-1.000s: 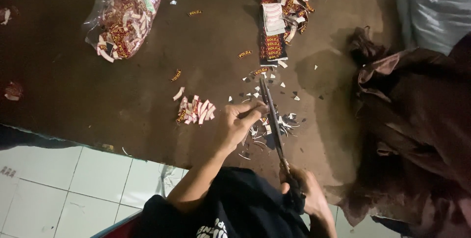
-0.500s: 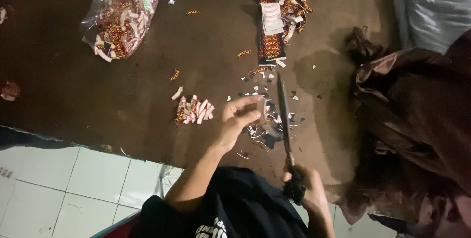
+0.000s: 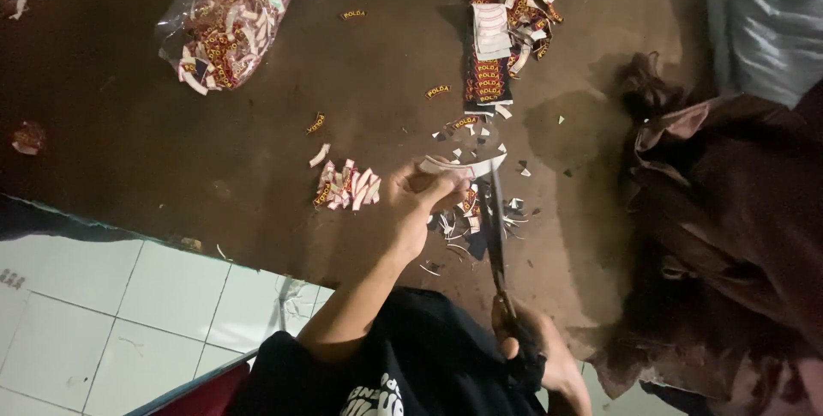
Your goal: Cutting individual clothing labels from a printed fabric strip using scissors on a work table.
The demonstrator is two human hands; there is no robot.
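— Over on the far left, what lay on the brown mat (image 3: 154, 150)?
— A clear bag of cut labels (image 3: 230, 17), then a small pile of labels (image 3: 347, 186).
— And the hands?
— The left hand (image 3: 418, 201) pinched a white label strip (image 3: 463, 165) just above the scraps. The right hand (image 3: 536, 347) gripped long scissors (image 3: 494, 227), blades meeting that strip.
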